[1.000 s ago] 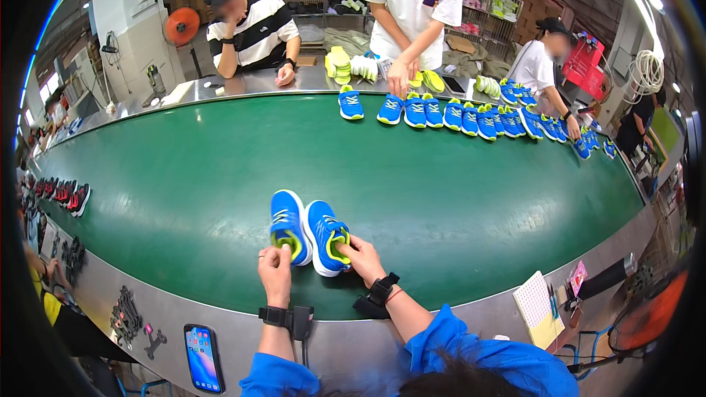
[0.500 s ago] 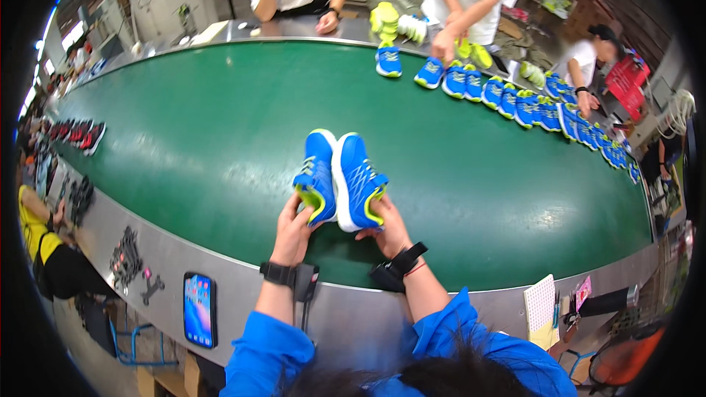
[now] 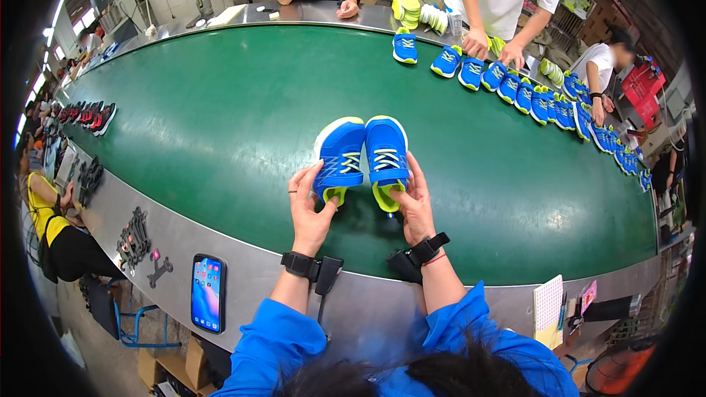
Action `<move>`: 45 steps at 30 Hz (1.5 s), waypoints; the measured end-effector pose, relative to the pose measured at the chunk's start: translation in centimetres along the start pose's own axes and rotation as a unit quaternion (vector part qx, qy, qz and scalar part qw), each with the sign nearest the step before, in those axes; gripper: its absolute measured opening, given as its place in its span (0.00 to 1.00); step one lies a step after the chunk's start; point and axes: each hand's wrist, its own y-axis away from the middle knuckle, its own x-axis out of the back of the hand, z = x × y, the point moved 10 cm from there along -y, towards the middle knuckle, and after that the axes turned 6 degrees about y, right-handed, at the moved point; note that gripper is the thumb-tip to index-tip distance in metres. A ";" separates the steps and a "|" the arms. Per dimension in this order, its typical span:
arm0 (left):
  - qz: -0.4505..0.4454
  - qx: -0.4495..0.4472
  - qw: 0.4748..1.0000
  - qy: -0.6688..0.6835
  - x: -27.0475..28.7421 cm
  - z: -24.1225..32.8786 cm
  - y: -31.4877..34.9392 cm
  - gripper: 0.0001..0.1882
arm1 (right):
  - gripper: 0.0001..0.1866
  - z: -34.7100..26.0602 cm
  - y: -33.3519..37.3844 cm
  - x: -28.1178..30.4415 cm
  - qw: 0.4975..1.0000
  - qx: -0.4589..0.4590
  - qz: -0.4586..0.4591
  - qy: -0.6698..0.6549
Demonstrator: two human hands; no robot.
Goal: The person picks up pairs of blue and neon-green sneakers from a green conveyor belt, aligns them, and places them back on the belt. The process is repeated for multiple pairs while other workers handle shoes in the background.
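Both hands are occupied, each grasping one shoe of a blue pair with lime trim above the near half of the desk [image 3: 220, 125]. The left hand [image 3: 307, 209] grips the left shoe [image 3: 340, 153] at its heel end, thumb at the lime-lined opening, fingers curled along the outer side. The right hand [image 3: 418, 209] grips the right shoe [image 3: 387, 148] in like manner, thumb at the collar and fingers up the outer side.

So the pair sits between the hands and a little beyond them, toes pointing to the far edge of the desk, uppers facing up. The shoes lie close together at the toes, with a gap opening toward the heels. A shadow falls beneath the heels; whether the soles touch the desk, I cannot tell.

At the near edge of the desk, on its metal rim, lie a phone [image 3: 209, 292] to the left and a dotted card [image 3: 548, 301] to the right. A cluster of dark metal pieces [image 3: 134, 239] rests farther left on the same rim. Along the far edge of the desk, toward its right end, runs a row of blue shoes [image 3: 543, 105], with a co-worker's hands [image 3: 476, 43] over it. Red-and-black shoes [image 3: 90, 116] stand at the desk's left end.
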 end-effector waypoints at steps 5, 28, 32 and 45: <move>0.068 -0.082 0.982 -0.154 1.0 1.7 0.5 0.37 | 0.42 1.0 -0.1 1.4 0.998 0.017 0.023 0.058; 0.063 0.098 0.985 0.131 1.0 -1.9 0.9 0.18 | 0.23 3.8 0.4 -0.2 0.993 -0.114 -0.040 -0.010; 0.195 0.067 0.977 -0.049 4.8 -2.3 1.7 0.14 | 0.11 3.9 0.1 1.4 0.975 -0.048 0.003 0.216; 0.361 0.089 0.928 -0.021 8.3 -3.3 3.0 0.06 | 0.17 -2.0 3.1 -14.6 0.690 0.165 -0.113 0.695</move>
